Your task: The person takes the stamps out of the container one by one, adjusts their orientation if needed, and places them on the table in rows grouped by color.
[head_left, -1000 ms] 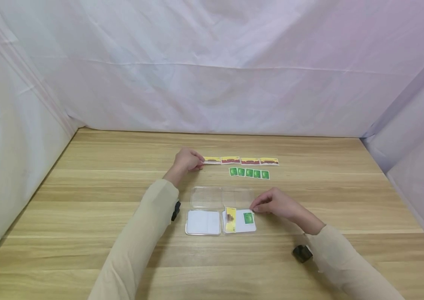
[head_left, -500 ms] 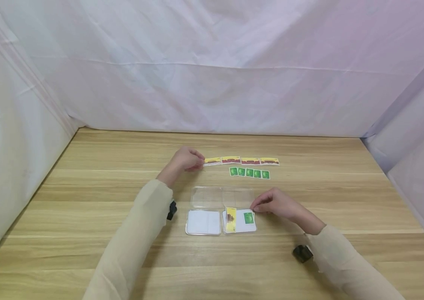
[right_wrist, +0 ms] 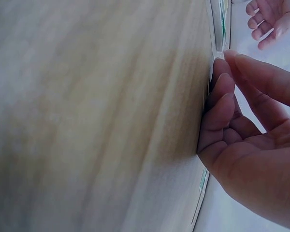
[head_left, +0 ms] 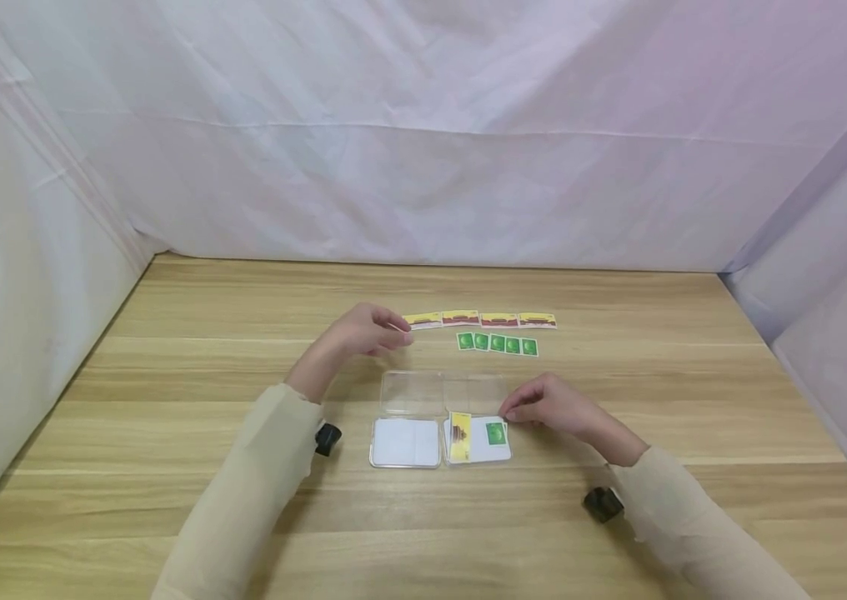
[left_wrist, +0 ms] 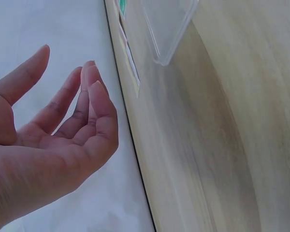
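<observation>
My left hand (head_left: 371,329) hovers beside the left end of a row of yellow-and-red stamps (head_left: 461,318), thumb and fingers apart. Nothing lies between its fingers in the left wrist view, where the hand (left_wrist: 72,113) shows from the palm side. My right hand (head_left: 553,407) pinches the upper right corner of a white card (head_left: 478,450) between thumb and index finger. A yellow stamp (head_left: 460,437) stands crosswise on the left of that card, and a green stamp (head_left: 496,434) lies on its right. What exactly the right fingertips (right_wrist: 234,57) grasp is partly hidden.
Several green stamps (head_left: 498,343) lie in a row below the yellow ones. A clear plastic lid (head_left: 412,393) lies behind the cards. Another white card (head_left: 405,442) sits in a clear case at the left. White cloth (head_left: 423,192) encloses the wooden table (head_left: 206,333).
My left hand has let go of the leftmost yellow stamp, which now lies slightly tilted, and has drawn back toward me with its fingers spread. The right hand stays in place.
</observation>
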`<action>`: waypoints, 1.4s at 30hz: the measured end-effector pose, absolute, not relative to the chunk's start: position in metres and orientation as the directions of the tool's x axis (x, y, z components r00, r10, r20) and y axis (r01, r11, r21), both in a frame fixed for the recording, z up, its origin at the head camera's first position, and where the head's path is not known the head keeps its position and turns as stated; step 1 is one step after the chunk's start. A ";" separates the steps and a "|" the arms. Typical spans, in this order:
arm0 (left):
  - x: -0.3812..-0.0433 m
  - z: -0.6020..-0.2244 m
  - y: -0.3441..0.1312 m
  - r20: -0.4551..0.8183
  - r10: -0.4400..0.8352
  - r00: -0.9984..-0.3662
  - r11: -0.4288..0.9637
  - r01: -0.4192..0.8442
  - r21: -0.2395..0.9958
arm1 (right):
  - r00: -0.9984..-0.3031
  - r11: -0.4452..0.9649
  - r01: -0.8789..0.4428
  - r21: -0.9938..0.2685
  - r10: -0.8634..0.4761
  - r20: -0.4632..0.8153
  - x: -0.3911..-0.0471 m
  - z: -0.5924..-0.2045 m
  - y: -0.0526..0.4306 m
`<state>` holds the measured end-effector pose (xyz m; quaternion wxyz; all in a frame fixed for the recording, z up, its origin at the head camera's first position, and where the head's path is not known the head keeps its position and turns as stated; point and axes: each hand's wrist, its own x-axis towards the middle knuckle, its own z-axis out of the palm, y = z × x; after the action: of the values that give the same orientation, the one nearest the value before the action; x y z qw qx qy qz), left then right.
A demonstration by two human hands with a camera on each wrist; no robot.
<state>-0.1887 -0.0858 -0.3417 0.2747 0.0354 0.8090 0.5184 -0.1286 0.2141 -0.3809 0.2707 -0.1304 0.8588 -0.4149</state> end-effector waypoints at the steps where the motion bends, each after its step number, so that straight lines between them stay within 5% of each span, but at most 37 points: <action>1: -0.187 -0.341 -0.085 -0.400 0.355 -0.845 0.464 -0.212 0.860 | -0.819 0.622 0.003 -0.783 -0.447 -0.359 -0.129 -0.381 0.214; 11: -0.166 -0.341 -0.071 -0.326 0.421 -0.846 0.491 -0.090 0.866 | -0.823 0.636 0.019 -0.772 -0.428 -0.373 -0.128 -0.380 0.213; 42: -0.135 -0.361 -0.038 -0.354 0.375 -0.857 0.478 -0.148 0.866 | -0.820 0.628 0.022 -0.778 -0.434 -0.373 -0.129 -0.378 0.214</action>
<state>-0.1355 -0.0383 -0.3612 0.2586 0.0693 0.8198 0.5063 -0.1291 0.2140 -0.3783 0.2752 -0.1200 0.8591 -0.4145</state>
